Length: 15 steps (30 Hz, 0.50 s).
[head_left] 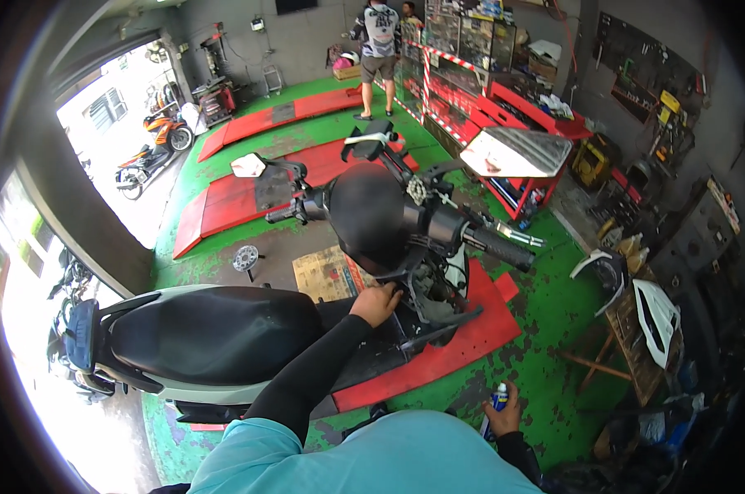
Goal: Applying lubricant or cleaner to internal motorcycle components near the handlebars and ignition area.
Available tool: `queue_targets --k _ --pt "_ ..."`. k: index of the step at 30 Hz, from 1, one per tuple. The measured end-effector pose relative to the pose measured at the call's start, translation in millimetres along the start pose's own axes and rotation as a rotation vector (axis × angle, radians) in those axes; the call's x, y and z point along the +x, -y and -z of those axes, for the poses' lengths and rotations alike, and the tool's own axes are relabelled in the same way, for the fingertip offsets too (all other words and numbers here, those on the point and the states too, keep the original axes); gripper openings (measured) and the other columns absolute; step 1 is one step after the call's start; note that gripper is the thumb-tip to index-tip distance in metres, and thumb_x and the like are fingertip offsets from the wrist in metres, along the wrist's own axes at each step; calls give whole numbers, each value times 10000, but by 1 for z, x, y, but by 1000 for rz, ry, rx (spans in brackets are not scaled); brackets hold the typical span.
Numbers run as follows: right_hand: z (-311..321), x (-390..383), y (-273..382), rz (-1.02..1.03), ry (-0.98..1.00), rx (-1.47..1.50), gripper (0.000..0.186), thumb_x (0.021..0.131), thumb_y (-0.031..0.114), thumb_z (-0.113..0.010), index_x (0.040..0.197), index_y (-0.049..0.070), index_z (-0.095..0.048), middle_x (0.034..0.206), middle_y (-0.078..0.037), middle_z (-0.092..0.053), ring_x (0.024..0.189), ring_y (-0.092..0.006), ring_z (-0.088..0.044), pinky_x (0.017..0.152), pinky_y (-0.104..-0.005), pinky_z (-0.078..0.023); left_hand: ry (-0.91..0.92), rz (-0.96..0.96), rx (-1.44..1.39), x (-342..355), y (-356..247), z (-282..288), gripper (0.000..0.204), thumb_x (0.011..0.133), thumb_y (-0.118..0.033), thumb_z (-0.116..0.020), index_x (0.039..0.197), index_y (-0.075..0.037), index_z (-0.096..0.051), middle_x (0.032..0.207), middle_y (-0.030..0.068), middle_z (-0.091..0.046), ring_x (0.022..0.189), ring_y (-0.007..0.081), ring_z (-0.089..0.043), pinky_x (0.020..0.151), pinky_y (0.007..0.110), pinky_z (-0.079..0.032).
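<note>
A scooter with a long black seat stands side-on in front of me, its handlebar to the right. My left hand reaches to the dark, opened front section below the handlebar. Its fingers are curled against that section, and their tips are lost in the dark parts, so what they grip cannot be made out. Low on the right, beside my body, my right hand is wrapped round a blue spray can held upright. The black handlebar grip and a mirror rise beyond the front section.
Red lift platforms cross the green floor. A flattened cardboard box and a round metal part lie beyond the seat. White fairing panels rest by a wooden bench at right. Another person stands near display cases.
</note>
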State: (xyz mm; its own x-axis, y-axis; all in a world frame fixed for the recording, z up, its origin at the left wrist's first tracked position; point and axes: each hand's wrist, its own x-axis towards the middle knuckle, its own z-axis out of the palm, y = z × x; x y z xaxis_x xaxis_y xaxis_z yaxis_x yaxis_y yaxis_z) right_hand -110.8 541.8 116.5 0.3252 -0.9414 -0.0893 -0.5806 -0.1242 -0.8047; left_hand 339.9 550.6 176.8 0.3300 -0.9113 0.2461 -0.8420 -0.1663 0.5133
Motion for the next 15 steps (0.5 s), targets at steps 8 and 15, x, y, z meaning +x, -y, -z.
queue_targets --k 8,15 --pt "-2 -6 19 -16 -41 -27 745 718 219 -794 1373 121 -453 1159 -205 -619 993 -359 -639 865 -456 -512 -126 412 -846 -5 -6 -40 369 1028 -303 -499 857 5 -608 664 124 -610 561 248 -591 558 385 -452" --pt "-3 -3 8 -125 30 39 764 719 228 -791 1379 106 -427 1208 -218 -590 1055 -355 -610 915 -459 -488 -180 718 -1354 1 -18 -40 327 1010 -272 -515 804 -32 -601 664 59 -589 528 164 -538 509 309 -414"
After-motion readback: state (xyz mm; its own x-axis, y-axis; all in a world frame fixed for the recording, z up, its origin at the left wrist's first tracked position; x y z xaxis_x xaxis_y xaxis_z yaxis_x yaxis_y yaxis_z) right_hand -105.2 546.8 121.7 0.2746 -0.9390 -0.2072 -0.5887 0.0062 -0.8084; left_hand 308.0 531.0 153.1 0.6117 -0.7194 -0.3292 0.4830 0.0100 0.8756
